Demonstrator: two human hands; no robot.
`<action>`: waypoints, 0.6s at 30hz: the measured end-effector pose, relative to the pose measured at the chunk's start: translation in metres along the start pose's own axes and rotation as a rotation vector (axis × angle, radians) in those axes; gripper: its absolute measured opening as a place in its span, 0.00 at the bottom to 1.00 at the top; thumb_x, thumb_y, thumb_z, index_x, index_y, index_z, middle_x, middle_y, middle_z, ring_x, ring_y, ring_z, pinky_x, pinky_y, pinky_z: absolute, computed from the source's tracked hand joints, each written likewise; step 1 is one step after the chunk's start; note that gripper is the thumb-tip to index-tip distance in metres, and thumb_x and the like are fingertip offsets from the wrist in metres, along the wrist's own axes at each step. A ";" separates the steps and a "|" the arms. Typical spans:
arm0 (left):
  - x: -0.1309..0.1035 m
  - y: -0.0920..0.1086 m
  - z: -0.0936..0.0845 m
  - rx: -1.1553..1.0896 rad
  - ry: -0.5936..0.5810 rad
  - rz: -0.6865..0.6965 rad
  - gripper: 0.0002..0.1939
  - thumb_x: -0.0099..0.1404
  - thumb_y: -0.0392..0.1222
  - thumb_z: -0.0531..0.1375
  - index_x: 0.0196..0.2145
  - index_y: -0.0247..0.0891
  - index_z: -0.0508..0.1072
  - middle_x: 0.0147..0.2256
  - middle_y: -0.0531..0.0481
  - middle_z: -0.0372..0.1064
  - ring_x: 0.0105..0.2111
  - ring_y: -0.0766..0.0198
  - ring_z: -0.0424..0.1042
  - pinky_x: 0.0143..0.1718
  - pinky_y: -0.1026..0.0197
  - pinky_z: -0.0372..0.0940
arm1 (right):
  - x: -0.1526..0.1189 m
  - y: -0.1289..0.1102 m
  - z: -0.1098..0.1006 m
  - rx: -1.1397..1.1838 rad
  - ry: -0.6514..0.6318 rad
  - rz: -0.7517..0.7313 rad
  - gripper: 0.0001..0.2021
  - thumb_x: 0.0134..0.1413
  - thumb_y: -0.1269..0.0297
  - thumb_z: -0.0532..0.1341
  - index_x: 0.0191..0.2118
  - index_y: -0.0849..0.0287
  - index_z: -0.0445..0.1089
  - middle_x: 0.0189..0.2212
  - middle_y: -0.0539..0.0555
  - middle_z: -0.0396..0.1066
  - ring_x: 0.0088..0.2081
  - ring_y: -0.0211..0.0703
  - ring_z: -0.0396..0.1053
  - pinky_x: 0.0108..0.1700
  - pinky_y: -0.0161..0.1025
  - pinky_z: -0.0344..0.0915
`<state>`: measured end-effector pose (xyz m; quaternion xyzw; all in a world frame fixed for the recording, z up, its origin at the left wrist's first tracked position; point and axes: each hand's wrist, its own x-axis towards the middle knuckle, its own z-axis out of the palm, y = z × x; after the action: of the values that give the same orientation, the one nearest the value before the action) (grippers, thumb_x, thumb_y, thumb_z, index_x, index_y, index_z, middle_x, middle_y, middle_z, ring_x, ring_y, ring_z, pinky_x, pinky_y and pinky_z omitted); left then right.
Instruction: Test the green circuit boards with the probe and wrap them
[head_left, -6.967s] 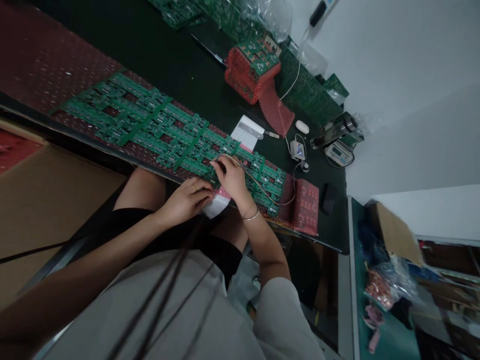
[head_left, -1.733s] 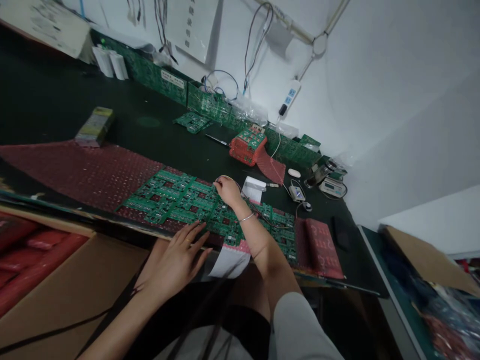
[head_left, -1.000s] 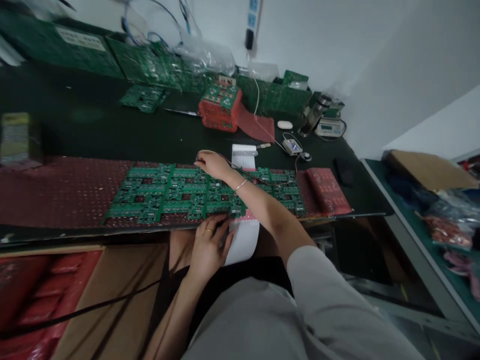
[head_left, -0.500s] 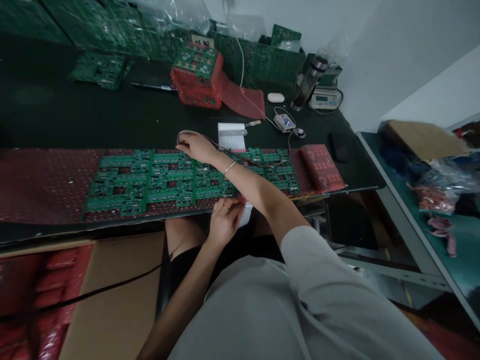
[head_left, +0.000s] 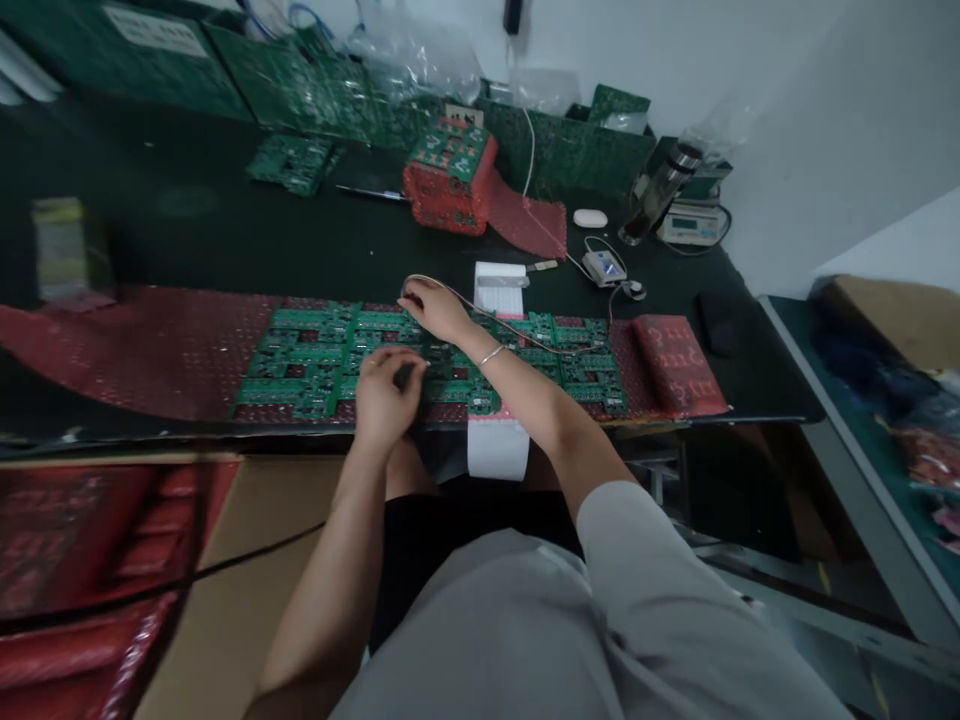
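Green circuit boards point(head_left: 304, 365) lie in a row on red bubble wrap point(head_left: 202, 340) along the table's front edge. Over these boards, my left hand point(head_left: 386, 395) pinches a tiny white piece point(head_left: 427, 364) that looks like a label. My right hand point(head_left: 439, 308) is closed on a thin cable point(head_left: 517, 330) at the boards' far edge; the cable's end is hidden in the fingers. Between my arms, a white paper strip point(head_left: 498, 450) hangs over the table's front edge, and its far part passes under the boards.
A red-wrapped bundle point(head_left: 679, 365) sits at the right end of the row. Behind are a wrapped board stack point(head_left: 450, 180), a small device with a screen point(head_left: 604, 266), a dark bottle point(head_left: 660, 195) and green bins point(head_left: 555, 150). An open carton point(head_left: 277, 540) stands below left.
My left hand has moved from the paper strip at the table edge up and left over the boards, with the small white piece in its fingertips. The camera view has shifted left.
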<state>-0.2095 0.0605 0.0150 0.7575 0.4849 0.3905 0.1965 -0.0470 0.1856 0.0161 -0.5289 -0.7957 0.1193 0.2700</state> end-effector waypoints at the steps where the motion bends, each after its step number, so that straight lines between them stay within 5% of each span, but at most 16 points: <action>1: 0.015 -0.013 -0.006 0.024 0.009 -0.029 0.08 0.70 0.43 0.59 0.36 0.40 0.78 0.42 0.42 0.78 0.49 0.49 0.75 0.59 0.44 0.68 | -0.001 -0.001 0.001 0.002 0.006 0.004 0.07 0.77 0.64 0.57 0.45 0.59 0.70 0.45 0.57 0.75 0.50 0.45 0.73 0.59 0.42 0.66; 7: 0.076 -0.059 -0.009 0.130 -0.080 -0.054 0.07 0.64 0.40 0.59 0.32 0.39 0.77 0.40 0.39 0.78 0.49 0.46 0.74 0.61 0.43 0.67 | -0.006 -0.003 0.004 0.056 0.114 0.024 0.09 0.77 0.64 0.56 0.45 0.58 0.72 0.47 0.58 0.76 0.53 0.47 0.72 0.60 0.42 0.66; 18: 0.090 -0.072 0.009 0.210 -0.099 -0.029 0.08 0.61 0.42 0.60 0.30 0.40 0.79 0.42 0.38 0.75 0.52 0.41 0.71 0.62 0.34 0.63 | -0.005 0.003 0.007 0.135 0.173 0.073 0.09 0.76 0.62 0.57 0.41 0.57 0.71 0.44 0.56 0.76 0.49 0.45 0.73 0.57 0.40 0.67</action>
<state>-0.2243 0.1737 -0.0034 0.7850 0.5239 0.2968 0.1453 -0.0472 0.1832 0.0077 -0.5464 -0.7398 0.1362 0.3682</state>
